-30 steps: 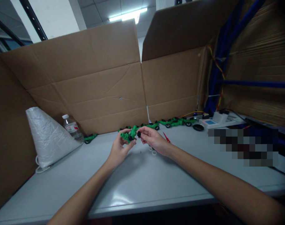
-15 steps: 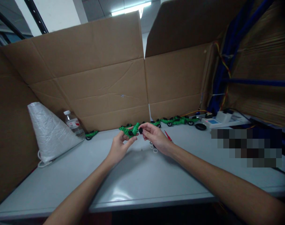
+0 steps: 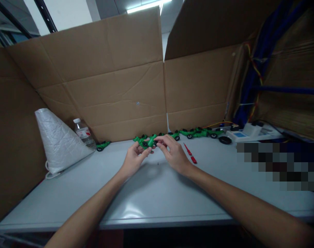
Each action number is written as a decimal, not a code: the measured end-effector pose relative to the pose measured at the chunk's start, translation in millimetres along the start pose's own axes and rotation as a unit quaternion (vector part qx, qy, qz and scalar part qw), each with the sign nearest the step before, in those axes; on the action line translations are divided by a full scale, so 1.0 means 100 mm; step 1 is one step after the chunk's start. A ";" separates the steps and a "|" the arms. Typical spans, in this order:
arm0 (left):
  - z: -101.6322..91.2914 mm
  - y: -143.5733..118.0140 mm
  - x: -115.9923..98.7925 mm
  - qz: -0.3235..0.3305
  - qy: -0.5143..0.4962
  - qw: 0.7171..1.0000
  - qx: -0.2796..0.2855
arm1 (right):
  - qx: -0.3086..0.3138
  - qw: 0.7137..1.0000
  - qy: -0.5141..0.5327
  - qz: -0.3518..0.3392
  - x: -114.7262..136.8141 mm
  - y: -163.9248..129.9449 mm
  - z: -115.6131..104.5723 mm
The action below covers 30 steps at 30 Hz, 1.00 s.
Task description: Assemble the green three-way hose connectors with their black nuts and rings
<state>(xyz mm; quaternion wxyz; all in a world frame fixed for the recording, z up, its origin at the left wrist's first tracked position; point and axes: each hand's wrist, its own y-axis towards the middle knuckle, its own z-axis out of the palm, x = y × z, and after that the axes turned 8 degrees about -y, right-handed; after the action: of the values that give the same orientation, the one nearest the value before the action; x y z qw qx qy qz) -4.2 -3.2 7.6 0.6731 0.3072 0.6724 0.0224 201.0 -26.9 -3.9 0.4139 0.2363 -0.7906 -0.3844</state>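
Observation:
My left hand (image 3: 134, 158) is closed on a green toy car (image 3: 143, 142), held just above the table. At the car's right end, my right hand (image 3: 174, 153) pinches a small black wheel (image 3: 155, 143), which looks to be touching the car; the fingers partly hide the contact. A tiny dark piece, perhaps a screw (image 3: 158, 164), lies on the table below the hands. To the right of my right hand rests a red screwdriver (image 3: 190, 153).
More green toy cars (image 3: 189, 133) line the back by the cardboard wall (image 3: 115, 100), with another car (image 3: 103, 146) at left. A water bottle (image 3: 84, 133) and silvery bag (image 3: 60, 144) stand left. A black ring (image 3: 225, 140) and power strip (image 3: 257, 132) sit right.
My right hand has brought the black wheel left against the toy car. The white rings seen beside it are now hidden behind that hand. The view has shifted slightly.

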 end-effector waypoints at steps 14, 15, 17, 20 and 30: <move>-0.03 -0.03 0.03 0.042 0.097 0.994 -0.014 | -0.003 0.996 -0.085 -0.030 0.05 -0.03 -0.01; -0.03 -0.03 0.03 0.044 0.097 0.994 -0.016 | -0.004 0.996 -0.087 -0.031 0.05 -0.04 -0.01; -0.03 -0.03 0.02 0.043 0.087 0.995 -0.015 | -0.003 0.995 -0.090 -0.033 0.04 -0.05 0.00; -0.02 -0.02 0.01 0.019 0.062 0.998 0.001 | 0.003 0.995 -0.096 -0.034 0.02 -0.05 0.00; -0.04 -0.05 0.04 0.005 0.170 0.985 0.027 | 0.025 0.995 -0.093 -0.021 0.03 -0.01 -0.05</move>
<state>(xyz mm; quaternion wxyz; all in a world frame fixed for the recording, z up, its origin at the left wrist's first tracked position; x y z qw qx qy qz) -9.0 -3.7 2.2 0.5401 0.3207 0.7758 0.0598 203.2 -31.5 -1.4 0.3248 0.2264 -0.8296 -0.3938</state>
